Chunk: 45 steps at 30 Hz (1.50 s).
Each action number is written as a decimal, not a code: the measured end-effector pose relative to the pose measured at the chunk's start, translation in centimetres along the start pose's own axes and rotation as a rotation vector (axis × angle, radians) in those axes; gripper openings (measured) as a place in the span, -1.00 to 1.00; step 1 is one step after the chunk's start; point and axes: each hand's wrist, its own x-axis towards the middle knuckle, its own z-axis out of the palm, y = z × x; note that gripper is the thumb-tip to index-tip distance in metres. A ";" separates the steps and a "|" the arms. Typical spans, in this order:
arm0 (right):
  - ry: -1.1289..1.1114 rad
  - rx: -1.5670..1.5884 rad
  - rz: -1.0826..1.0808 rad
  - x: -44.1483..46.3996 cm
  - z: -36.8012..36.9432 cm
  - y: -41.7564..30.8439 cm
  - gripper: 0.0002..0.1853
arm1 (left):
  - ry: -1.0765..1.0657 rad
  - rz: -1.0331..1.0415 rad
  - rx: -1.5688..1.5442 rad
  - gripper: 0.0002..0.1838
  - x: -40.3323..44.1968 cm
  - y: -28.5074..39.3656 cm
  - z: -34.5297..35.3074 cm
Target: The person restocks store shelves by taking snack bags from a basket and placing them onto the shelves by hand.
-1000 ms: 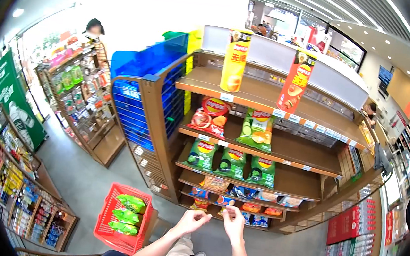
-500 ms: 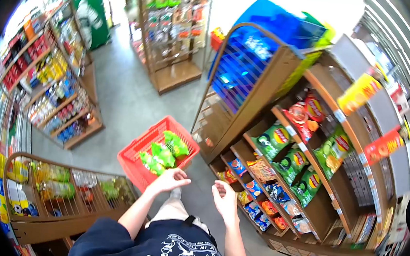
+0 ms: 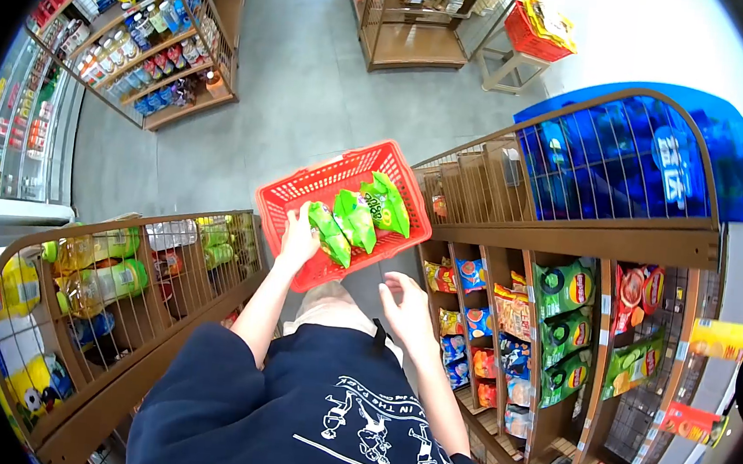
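A red plastic shopping basket (image 3: 280,190) is in front of my body, with three green snack bags lying side by side inside. My left hand (image 3: 298,241) reaches over the near left rim, fingers apart, beside the leftmost green bag (image 3: 329,234); whether it touches the bag is hard to tell. The middle green bag (image 3: 356,222) and the right green bag (image 3: 386,203) lie away from my fingers. My right hand (image 3: 407,306) hovers outside the basket's near right corner, fingers loosely apart, holding nothing.
Chip shelves (image 3: 596,340) stand close on my right, below a wire rack with a blue display (image 3: 634,158). A wire-fronted bottle rack (image 3: 112,271) is close on my left. Farther off are a drinks shelf (image 3: 154,45) and a stool (image 3: 514,72) bearing another red basket.
My view has turned and tilted further down. My left hand has moved from the basket's near edge into it, next to the leftmost bag. My right hand stays outside, holding nothing.
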 end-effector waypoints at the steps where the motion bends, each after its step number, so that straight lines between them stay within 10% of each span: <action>1: -0.039 -0.003 -0.010 0.8 0.9 -0.4 -0.70 | 0.078 0.094 0.070 -0.26 1.2 -1.2 0.4; 26: -0.241 0.001 -0.090 5.8 3.0 -2.1 -0.71 | -0.131 0.498 0.099 -0.82 4.4 -1.3 -9.2; 37: -0.215 0.102 -0.103 7.4 -1.6 -2.7 0.19 | -0.329 0.517 -0.589 -0.89 2.0 15.2 -17.1; 45: 0.039 0.396 0.003 7.8 -5.8 -2.6 -0.10 | -0.488 0.294 -1.012 -0.84 4.9 21.0 -10.1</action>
